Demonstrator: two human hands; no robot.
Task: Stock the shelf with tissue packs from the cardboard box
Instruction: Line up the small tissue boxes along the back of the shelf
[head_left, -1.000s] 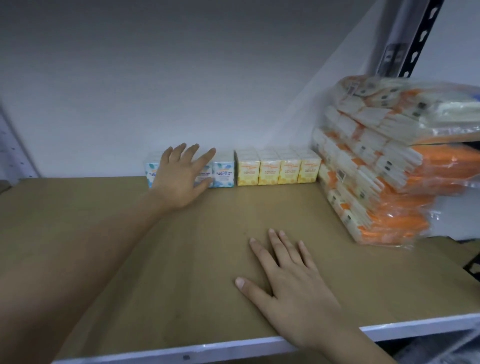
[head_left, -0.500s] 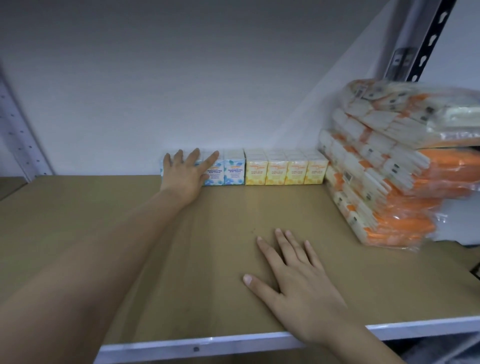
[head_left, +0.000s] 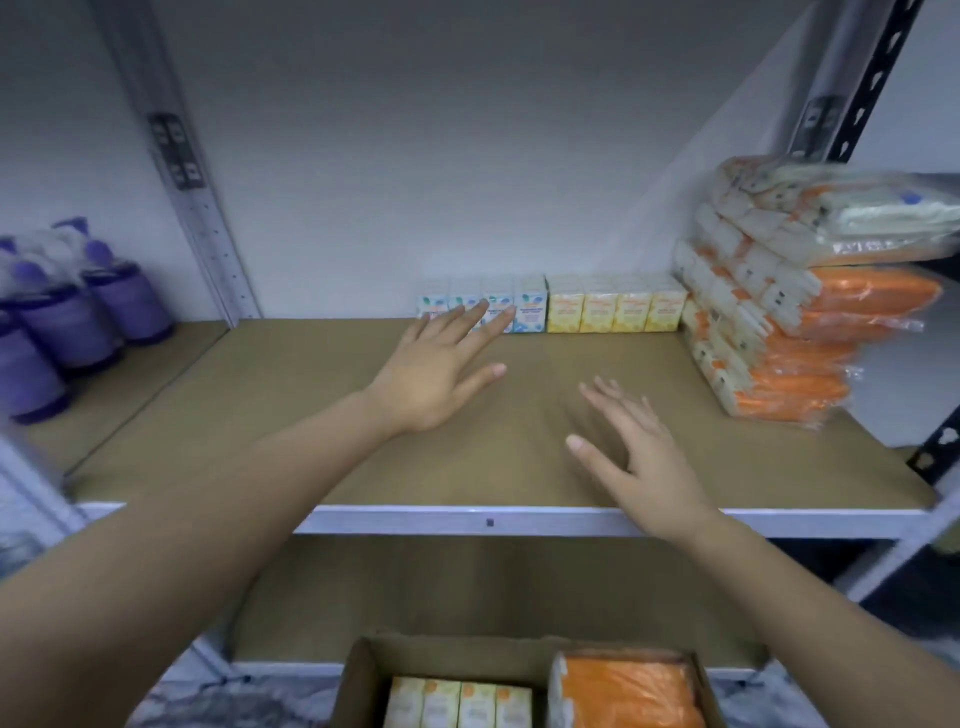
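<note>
Small blue tissue packs (head_left: 530, 310) and yellow tissue packs (head_left: 613, 310) stand in a row against the back wall of the brown shelf (head_left: 291, 415). My left hand (head_left: 441, 374) hovers open just in front of the blue packs, holding nothing. Nearer the shelf's front edge my right hand (head_left: 634, 447) is lifted, fingers spread and empty. Below, the cardboard box (head_left: 363, 670) holds yellow packs (head_left: 457, 704) and an orange wrapped bundle (head_left: 628, 691).
A leaning stack of orange tissue bundles (head_left: 769, 322) fills the shelf's right side. Purple bottles (head_left: 67, 322) stand in the neighbouring bay at left, behind a metal upright (head_left: 192, 208). A white metal rail (head_left: 488, 521) edges the shelf; a lower shelf lies beneath.
My left hand has drawn back off the blue packs. My right hand has lifted off the shelf board. The view has pulled back, so the box and lower shelf now show.
</note>
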